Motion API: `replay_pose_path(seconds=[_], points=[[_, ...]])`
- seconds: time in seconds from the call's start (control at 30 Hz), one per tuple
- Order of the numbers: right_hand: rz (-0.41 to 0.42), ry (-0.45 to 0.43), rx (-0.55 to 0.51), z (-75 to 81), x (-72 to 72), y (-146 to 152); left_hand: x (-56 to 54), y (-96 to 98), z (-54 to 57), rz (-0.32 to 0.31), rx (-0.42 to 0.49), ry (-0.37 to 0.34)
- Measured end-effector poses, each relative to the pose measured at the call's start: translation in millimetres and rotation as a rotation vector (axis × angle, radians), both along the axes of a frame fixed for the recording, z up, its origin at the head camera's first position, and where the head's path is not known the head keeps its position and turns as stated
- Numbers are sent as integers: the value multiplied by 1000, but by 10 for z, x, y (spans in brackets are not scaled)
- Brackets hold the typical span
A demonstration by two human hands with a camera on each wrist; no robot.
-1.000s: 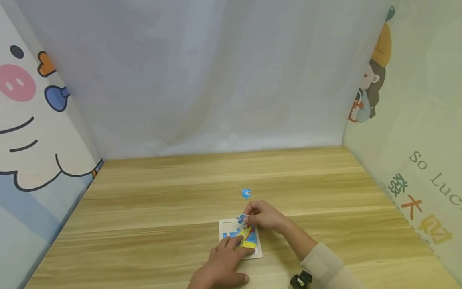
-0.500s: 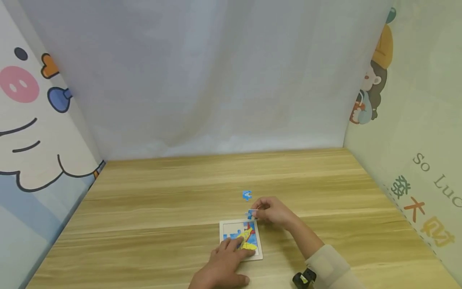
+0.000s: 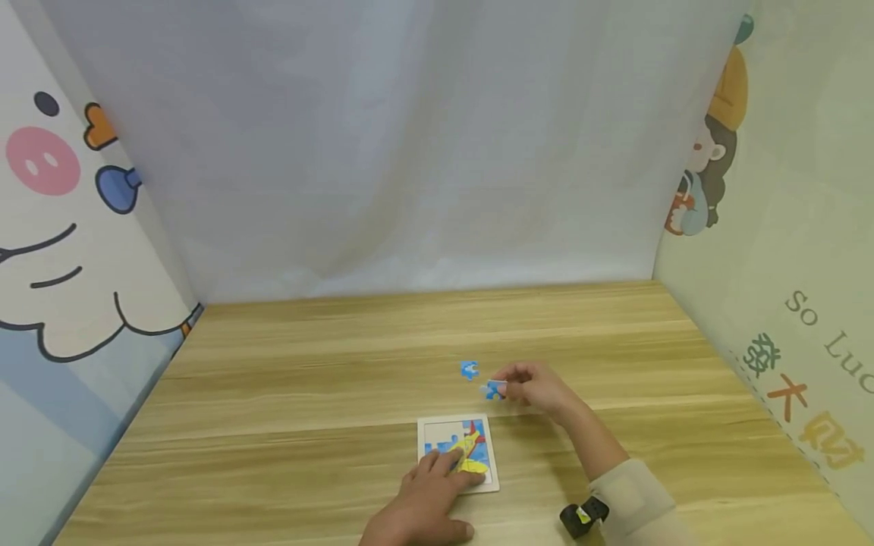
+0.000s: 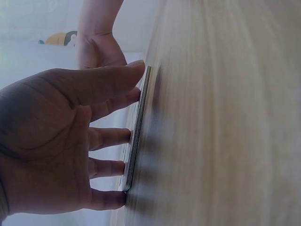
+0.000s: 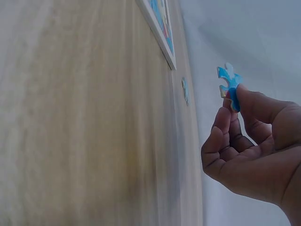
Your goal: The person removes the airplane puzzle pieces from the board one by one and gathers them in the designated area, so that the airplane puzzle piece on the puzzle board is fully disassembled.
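Note:
A white-framed jigsaw puzzle [image 3: 476,447] with a yellow and red picture on blue lies on the table; its upper left part shows bare backing. My left hand [image 3: 432,493] rests on its lower left with fingers spread and straight, and in the left wrist view the fingertips touch the thin board [image 4: 136,136]. Beyond the frame's upper right corner, my right hand [image 3: 539,388] pinches a blue puzzle piece [image 5: 229,87] between thumb and fingers, held up above the table. A second blue puzzle piece [image 3: 469,370] lies on the table just left of that hand.
The wood-grain table [image 3: 307,364] spreads around the puzzle. A pale curtain-like backdrop [image 3: 423,152] stands behind it, with printed walls on the left and right. A black wrist device [image 3: 583,517] sits by the right sleeve.
My right hand has drawn the pinched puzzle piece away from the frame, up and to the right. My left hand has stayed on the puzzle. The head view has shifted slightly.

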State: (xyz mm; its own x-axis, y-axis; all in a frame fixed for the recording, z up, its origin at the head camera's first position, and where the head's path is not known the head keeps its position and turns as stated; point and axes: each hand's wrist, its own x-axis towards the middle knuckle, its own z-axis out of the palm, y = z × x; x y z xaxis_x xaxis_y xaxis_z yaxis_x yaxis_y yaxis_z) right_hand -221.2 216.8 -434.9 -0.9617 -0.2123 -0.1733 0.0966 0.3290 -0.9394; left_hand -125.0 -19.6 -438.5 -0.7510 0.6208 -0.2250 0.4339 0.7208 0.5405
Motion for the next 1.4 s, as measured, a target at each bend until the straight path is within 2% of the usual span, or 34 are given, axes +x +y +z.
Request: replay_pose_path(seconds=[0.2, 0.33, 0.5, 0.7, 0.93, 1.17, 1.4], points=[[-43, -10, 15, 5, -27, 109, 3, -1, 12, -3, -4, 10], [-63, -6, 20, -16, -64, 154, 1, 9, 18, 8, -5, -19], [-75, 8, 53, -55, -134, 215, 13, 17, 30, 10, 4, -22], [-69, 22, 115, -68, -229, 298, 27, 30, 51, 11, 6, -26], [-27, 50, 130, -88, -352, 335, 30, 20, 56, 5, -2, -19], [-7, 123, 206, -83, -471, 315, 36, 10, 59, 0, 5, -2], [-42, 89, 247, -67, -547, 280, 37, 10, 88, 1, 3, -15]])
